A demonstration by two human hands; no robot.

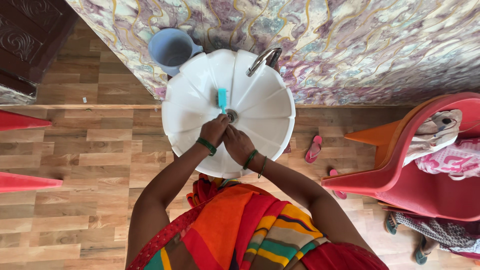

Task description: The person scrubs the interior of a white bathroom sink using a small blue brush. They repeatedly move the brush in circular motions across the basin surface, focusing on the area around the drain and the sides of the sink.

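A teal toothbrush (222, 99) is standing over the white scalloped washbasin (270, 125), near its drain (232, 116); the left hand (215, 130) is clenching its handle; the right hand (237, 142) is pressing against the left, its grip unclear; a chrome tap (264, 60) is arching above.

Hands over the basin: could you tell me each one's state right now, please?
Left hand: closed on the teal brush.
Right hand: cannot be told.

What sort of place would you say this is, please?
Probably a home washing area: a white basin with a tap against a marbled wall, and a mug beside it.
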